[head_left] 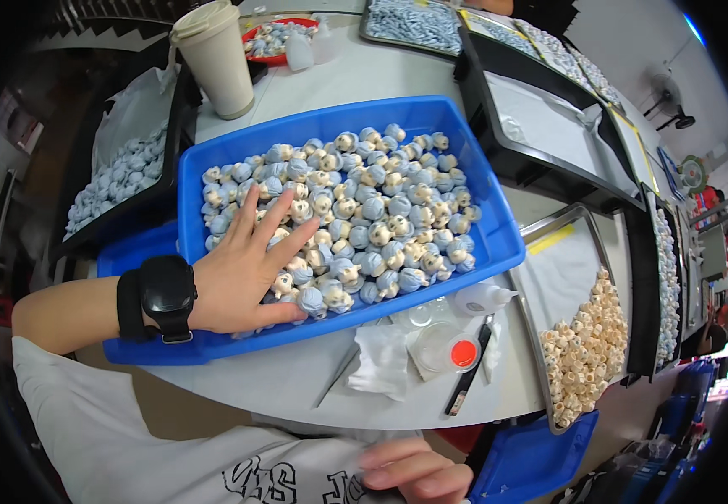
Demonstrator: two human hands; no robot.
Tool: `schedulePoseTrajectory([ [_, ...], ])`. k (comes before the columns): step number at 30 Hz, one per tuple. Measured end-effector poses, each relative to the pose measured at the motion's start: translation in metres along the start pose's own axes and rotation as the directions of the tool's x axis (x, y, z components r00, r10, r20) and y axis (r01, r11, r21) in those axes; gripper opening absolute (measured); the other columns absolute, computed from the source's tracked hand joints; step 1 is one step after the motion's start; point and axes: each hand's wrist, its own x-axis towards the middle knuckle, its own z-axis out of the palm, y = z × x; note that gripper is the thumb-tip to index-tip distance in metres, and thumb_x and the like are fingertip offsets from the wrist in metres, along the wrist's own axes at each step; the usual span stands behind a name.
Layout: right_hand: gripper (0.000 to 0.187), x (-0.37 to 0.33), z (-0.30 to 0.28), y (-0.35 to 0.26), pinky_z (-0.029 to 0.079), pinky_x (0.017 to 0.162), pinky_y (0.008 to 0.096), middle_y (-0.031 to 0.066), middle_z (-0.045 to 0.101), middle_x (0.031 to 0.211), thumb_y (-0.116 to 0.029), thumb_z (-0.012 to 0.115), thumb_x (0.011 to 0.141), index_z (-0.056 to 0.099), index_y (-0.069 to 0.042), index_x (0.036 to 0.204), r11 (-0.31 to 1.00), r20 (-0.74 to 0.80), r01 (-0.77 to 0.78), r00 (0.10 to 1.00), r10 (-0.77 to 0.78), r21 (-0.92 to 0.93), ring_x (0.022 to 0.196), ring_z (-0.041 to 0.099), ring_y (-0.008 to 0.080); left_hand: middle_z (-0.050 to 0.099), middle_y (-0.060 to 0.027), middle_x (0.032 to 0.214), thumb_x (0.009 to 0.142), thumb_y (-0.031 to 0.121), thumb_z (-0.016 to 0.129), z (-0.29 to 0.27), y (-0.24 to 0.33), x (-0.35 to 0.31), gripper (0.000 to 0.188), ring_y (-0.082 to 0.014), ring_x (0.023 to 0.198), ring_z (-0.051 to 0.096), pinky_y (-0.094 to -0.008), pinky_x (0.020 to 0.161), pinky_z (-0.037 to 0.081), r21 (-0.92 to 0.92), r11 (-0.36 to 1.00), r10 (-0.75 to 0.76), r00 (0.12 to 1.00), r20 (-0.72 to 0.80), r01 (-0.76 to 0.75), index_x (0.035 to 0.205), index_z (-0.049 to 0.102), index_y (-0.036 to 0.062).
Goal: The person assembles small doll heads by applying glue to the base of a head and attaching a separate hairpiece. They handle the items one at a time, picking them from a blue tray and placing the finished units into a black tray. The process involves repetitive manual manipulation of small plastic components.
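My left hand (251,265), with a black watch (168,294) on its wrist, lies with fingers spread on a heap of small doll heads (372,210). They have cream faces and pale blue hair, and they fill a blue plastic bin (498,244). The hand's fingertips touch the heads along the bin's near left side, gripping none. Low in front of my white shirt is my right hand (418,470), its fingers bent and smeared by motion. Nothing shows in it, though its palm is hidden.
Nearby on the table are a jar with an orange-red spot (463,354), a black pen (470,370), crumpled tissue (381,361) and a squeeze bottle (481,298). A metal tray (540,294) at right holds cream pieces. A tall cup (219,67) stands behind the bin, near black trays (540,155).
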Motion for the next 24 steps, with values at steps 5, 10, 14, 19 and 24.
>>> schedulePoseTrajectory([
  [5,0.061,0.006,-0.001,0.003,0.044,0.077,0.0425,0.0275,0.055,0.099,-0.050,0.039,0.089,0.045,0.006,0.112,0.994,0.122,-0.100,0.987,0.105,-0.053,0.088,0.055,0.0344,0.006,-0.0276,0.140,0.075,0.045,0.061,0.002,-0.001,0.022,0.086,-0.0492,0.129,0.002,-0.0570,0.101,0.016,-0.022,0.987,0.159,0.987,-0.026,-0.160,0.137,0.018,0.0039],
  [10,0.056,0.007,0.004,0.002,0.045,0.073,0.0386,0.0241,0.056,0.099,-0.046,0.041,0.090,0.048,0.006,0.109,0.968,0.124,-0.219,0.965,0.233,-0.120,0.085,0.056,0.0313,0.011,-0.0273,0.140,0.079,0.053,0.052,-0.009,0.002,0.042,0.085,-0.0463,0.129,0.009,-0.0586,0.101,0.015,-0.022,0.985,0.173,0.984,0.044,-0.173,0.137,0.016,0.0021],
  [14,0.048,0.004,-0.009,-0.005,0.045,0.071,0.0374,0.0233,0.056,0.095,-0.037,0.045,0.090,0.049,0.007,0.107,0.959,0.135,-0.226,0.959,0.250,-0.172,0.081,0.056,0.0296,0.026,-0.0271,0.133,0.081,0.034,0.057,-0.040,0.009,0.034,0.060,-0.0435,0.123,0.028,-0.0500,0.099,0.026,-0.028,0.964,0.259,0.956,-0.136,-0.265,0.125,0.036,0.0003],
  [19,0.041,-0.020,-0.015,-0.007,0.045,0.068,0.0361,0.0207,0.057,0.087,-0.028,0.052,0.086,0.052,0.010,0.103,0.942,-0.075,-0.317,0.948,0.310,-0.110,0.076,0.055,0.0267,0.041,-0.0155,0.100,0.069,0.013,0.064,-0.065,-0.019,0.010,0.042,-0.0317,0.079,0.054,-0.0365,0.069,0.045,-0.196,0.976,0.144,0.963,0.227,-0.099,0.104,0.042,0.0013],
  [24,0.035,-0.007,-0.015,-0.007,0.044,0.067,0.0347,0.0191,0.059,0.085,-0.025,0.056,0.084,0.056,0.009,0.095,0.896,0.027,-0.398,0.911,0.410,-0.197,0.074,0.055,0.0253,0.039,-0.0241,0.099,0.061,0.009,0.066,-0.023,-0.022,0.022,0.051,-0.0376,0.068,0.057,-0.0407,0.062,0.047,-0.173,0.982,0.096,0.983,0.154,-0.069,0.106,0.041,0.0031],
])
